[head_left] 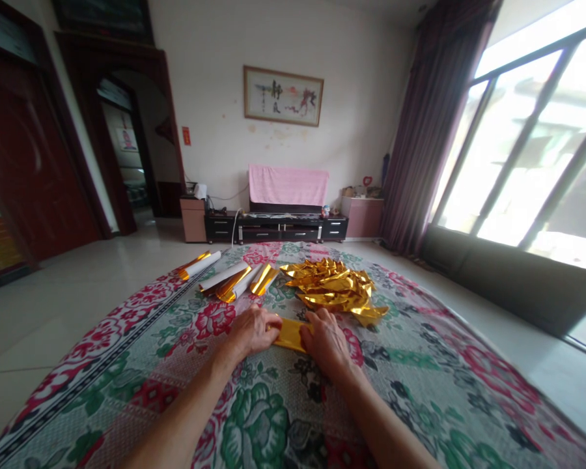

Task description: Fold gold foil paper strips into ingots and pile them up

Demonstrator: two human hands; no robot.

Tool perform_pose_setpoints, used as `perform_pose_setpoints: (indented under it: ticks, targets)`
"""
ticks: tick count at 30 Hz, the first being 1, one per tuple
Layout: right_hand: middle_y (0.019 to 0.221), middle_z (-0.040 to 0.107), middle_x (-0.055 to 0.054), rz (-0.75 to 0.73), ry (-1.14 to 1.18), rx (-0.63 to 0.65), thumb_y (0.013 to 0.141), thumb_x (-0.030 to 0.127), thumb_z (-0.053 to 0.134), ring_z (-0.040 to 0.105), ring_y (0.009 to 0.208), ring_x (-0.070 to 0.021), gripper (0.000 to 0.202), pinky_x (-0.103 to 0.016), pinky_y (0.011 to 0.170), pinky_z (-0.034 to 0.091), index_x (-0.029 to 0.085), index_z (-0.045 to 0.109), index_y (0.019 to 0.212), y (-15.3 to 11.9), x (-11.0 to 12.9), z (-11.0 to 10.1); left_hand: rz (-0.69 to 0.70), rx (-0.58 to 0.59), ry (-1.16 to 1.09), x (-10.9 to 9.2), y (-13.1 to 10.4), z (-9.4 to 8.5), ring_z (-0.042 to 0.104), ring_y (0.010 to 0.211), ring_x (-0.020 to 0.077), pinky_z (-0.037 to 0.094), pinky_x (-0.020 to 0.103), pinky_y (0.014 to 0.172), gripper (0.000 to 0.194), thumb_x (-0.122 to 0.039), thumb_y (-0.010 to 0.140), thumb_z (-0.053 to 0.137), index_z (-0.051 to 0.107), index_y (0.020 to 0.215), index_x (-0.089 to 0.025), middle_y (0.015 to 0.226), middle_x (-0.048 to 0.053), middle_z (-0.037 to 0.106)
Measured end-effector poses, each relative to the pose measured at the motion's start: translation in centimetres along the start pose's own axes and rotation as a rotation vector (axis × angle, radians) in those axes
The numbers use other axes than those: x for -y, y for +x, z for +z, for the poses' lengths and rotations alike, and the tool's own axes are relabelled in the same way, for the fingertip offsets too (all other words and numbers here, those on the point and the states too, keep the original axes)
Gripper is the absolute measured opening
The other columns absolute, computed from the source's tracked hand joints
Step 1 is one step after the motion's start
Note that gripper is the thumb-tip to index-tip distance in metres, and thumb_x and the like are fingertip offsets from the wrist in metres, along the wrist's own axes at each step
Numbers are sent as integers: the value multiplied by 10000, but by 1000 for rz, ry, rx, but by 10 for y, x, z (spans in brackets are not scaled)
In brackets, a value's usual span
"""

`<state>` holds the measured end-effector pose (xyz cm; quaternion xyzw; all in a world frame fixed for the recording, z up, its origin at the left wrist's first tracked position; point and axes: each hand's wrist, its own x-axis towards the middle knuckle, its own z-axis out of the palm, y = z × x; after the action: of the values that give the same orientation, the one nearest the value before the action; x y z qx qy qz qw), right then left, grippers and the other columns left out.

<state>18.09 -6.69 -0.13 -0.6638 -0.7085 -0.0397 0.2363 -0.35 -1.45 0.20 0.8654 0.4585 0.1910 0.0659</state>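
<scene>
Both hands press a gold sheet [290,334] flat on the floral cloth [273,404]: the left hand [252,330] pinches its left edge with curled fingers, and the right hand [326,340] lies on its right edge, fingers bent over it. At 12 o'clock from the right hand, just beyond the sheet, sits a pile of folded gold pieces [334,286]. At 11 o'clock from the left hand lie gold-and-white rolls [229,280], with one more [198,264] farther toward 10 o'clock.
</scene>
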Motion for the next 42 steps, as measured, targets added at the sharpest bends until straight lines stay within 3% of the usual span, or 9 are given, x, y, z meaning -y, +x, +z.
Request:
perform_pose_setpoints:
  ticks: [4, 8, 13, 17, 25, 28, 31, 38, 42]
  targets:
    - [903, 550, -97, -11, -3, 20, 831, 242, 433, 495, 830, -181, 220, -256, 727, 360, 171, 633, 772, 0, 2, -2, -42, -26, 54, 1, 1, 3, 523, 769, 200, 415, 283, 721, 325, -309, 676, 569, 663, 978, -237, 694, 32, 614]
    - [902, 545, -96, 10, 8, 18, 817, 232, 448, 494, 828, -179, 202, -255, 714, 363, 172, 629, 751, 0, 2, -2, -79, -49, 87, -2, 2, 4, 521, 809, 214, 413, 294, 740, 352, -313, 680, 569, 636, 1006, -199, 720, 46, 601]
    - [894, 544, -89, 13, 16, 0, 809, 258, 466, 494, 831, -179, 190, -253, 700, 362, 173, 630, 763, 1, -3, 4, -123, -45, 135, -4, 1, 3, 511, 875, 238, 408, 311, 760, 262, -328, 679, 572, 658, 882, -187, 764, 61, 584]
    - [905, 546, -89, 11, 17, -16, 798, 257, 473, 495, 850, -186, 172, -254, 698, 362, 178, 624, 771, 1, -4, 7, -108, -83, 135, -2, 2, 6, 499, 895, 242, 404, 320, 783, 293, -311, 673, 577, 646, 930, -189, 812, 70, 587]
    - [865, 562, -82, 5, 35, -51, 780, 213, 468, 506, 823, -183, 137, -249, 691, 355, 172, 596, 753, 0, -1, 5, -46, -154, 27, 1, 2, 10, 518, 856, 210, 416, 300, 761, 170, -198, 648, 567, 606, 812, -174, 823, 59, 588]
    - [811, 581, -61, -42, 136, -97, 801, 205, 442, 524, 765, -154, 152, -228, 675, 354, 173, 577, 740, 0, -2, 6, -32, -166, -120, 1, 3, 11, 545, 781, 173, 423, 284, 734, 143, -162, 654, 539, 582, 789, -177, 776, 29, 600]
    - [762, 607, -37, -37, 303, -141, 802, 201, 436, 543, 702, -128, 150, -202, 635, 360, 174, 578, 761, 3, -1, 7, -112, -182, -355, 4, 5, 14, 568, 731, 147, 434, 266, 697, 161, -158, 667, 516, 573, 815, -183, 753, 4, 615]
    - [708, 639, -17, -17, 617, -259, 776, 256, 472, 559, 630, -116, 160, -183, 585, 392, 169, 605, 757, 7, 3, 9, -295, -166, -1165, 4, 9, 9, 567, 646, 108, 441, 230, 635, 511, -195, 649, 599, 487, 1147, -166, 740, -20, 599]
    - [708, 626, -22, -92, 672, -275, 775, 255, 481, 554, 638, -120, 155, -190, 599, 405, 168, 604, 743, 6, 3, 9, -365, -157, -1393, 0, 6, 1, 587, 707, 118, 438, 239, 706, 535, -226, 591, 702, 547, 1098, -148, 791, 4, 632]
